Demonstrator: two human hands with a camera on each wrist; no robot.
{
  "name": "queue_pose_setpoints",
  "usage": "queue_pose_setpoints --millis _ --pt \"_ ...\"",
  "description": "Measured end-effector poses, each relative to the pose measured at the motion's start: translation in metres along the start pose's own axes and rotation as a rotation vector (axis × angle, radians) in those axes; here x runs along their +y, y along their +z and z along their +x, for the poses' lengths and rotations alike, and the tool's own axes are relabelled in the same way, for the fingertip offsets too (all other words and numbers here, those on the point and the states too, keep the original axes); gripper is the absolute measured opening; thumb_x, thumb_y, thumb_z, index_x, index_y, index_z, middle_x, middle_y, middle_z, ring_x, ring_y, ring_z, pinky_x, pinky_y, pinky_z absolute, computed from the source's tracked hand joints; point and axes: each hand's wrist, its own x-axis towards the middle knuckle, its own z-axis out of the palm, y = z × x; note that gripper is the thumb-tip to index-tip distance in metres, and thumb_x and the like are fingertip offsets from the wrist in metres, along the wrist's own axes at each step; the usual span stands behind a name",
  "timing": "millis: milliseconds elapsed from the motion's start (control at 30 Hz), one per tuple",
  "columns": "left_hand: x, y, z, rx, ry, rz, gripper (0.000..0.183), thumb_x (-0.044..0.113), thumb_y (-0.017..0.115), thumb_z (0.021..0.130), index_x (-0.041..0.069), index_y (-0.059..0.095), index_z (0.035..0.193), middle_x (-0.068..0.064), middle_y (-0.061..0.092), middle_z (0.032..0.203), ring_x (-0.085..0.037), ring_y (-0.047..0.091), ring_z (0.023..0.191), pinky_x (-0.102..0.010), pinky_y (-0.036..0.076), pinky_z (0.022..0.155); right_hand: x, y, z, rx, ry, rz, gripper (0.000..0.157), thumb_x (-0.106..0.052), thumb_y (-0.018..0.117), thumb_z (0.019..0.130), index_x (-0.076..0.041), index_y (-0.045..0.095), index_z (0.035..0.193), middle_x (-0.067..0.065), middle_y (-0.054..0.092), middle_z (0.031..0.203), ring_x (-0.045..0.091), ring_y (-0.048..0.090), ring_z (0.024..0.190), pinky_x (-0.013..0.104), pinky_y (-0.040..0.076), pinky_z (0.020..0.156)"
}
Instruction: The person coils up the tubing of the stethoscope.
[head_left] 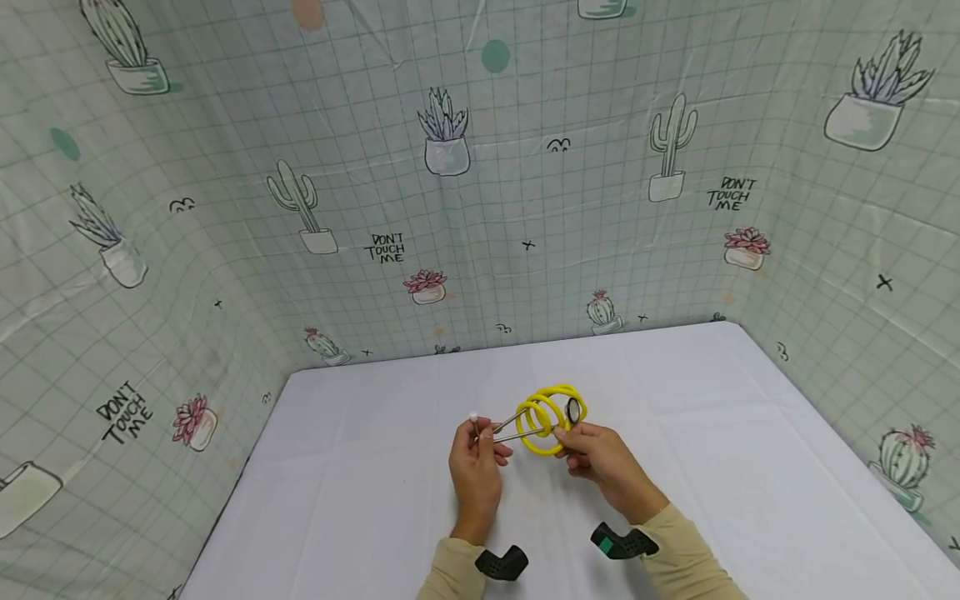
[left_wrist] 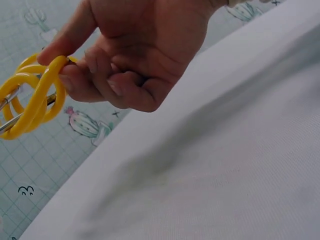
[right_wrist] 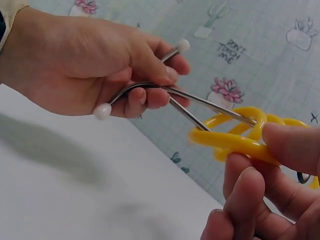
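A stethoscope with coiled yellow tubing (head_left: 546, 451) is held up between the hands, above the table. My left hand (head_left: 477, 477) grips its metal ear tubes (right_wrist: 212, 106); two white ear tips (right_wrist: 102, 111) stick out past the fingers in the right wrist view. With thumb and fingertips, my right hand (head_left: 603, 467) pinches the yellow tubing, near the round chest piece (head_left: 573, 411). The left wrist view shows the right hand (left_wrist: 145, 45) from across, pinching a yellow loop (left_wrist: 37, 102); the left hand is out of that view.
A white cloth covers the table (head_left: 360, 467) under the hands. Behind and on both sides hangs a gridded curtain (head_left: 495, 192) printed with cacti. Dark bands (head_left: 502, 564) are on both wrists over beige sleeves (head_left: 686, 550).
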Motion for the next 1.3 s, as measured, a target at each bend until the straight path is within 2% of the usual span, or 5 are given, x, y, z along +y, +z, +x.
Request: queue_pose_setpoints --millis 333,600,867,1167,1300 --pt "0.001 -0.002 0.0 -0.04 -0.041 0.003 0.009 0.0 0.053 0.103 -0.007 0.055 0.106 -0.022 0.063 0.1 -0.027 0.066 0.062 -0.024 0.055 0.054 0.007 0.001 0.002 -0.007 0.006 0.074 0.037 -0.031 0.063 0.1 0.006 0.064 0.1 0.005 0.059 0.081 0.016 0.051 0.068 0.029 0.048 0.067" --pt "0.001 -0.005 -0.001 -0.09 -0.032 -0.026 0.013 0.005 0.055 0.103 -0.007 0.056 0.109 -0.024 0.064 0.104 -0.032 0.07 0.067 -0.03 0.058 0.056 0.007 -0.003 0.004 0.003 0.001 0.107 0.031 -0.032 0.062 0.1 -0.003 0.065 0.091 0.005 0.058 0.079 0.016 0.05 0.068 0.029 0.046 0.066" --pt "0.001 -0.006 -0.002 -0.124 -0.013 -0.002 0.012 0.006 0.056 0.103 -0.005 0.058 0.108 -0.019 0.067 0.104 -0.029 0.07 0.069 -0.029 0.058 0.057 0.006 -0.007 0.003 -0.052 0.033 0.2 0.024 -0.031 0.059 0.102 -0.011 0.064 0.09 0.001 0.056 0.077 0.014 0.048 0.069 0.03 0.045 0.07" --pt "0.0 -0.005 -0.008 -0.149 -0.076 -0.011 0.012 0.005 0.057 0.102 -0.005 0.059 0.108 -0.02 0.067 0.105 -0.03 0.07 0.071 -0.028 0.057 0.057 0.014 -0.003 0.006 0.176 -0.014 0.151 0.032 -0.032 0.064 0.099 -0.003 0.062 0.088 0.003 0.055 0.078 0.015 0.053 0.068 0.027 0.05 0.063" --pt "-0.006 -0.002 -0.011 -0.164 -0.079 0.001 0.013 0.007 0.057 0.103 -0.004 0.06 0.11 -0.019 0.068 0.106 -0.025 0.069 0.071 -0.027 0.057 0.057 0.015 -0.005 0.006 0.236 -0.012 0.137 0.035 -0.036 0.067 0.097 -0.002 0.065 0.086 0.004 0.06 0.083 0.017 0.059 0.074 0.027 0.053 0.063"
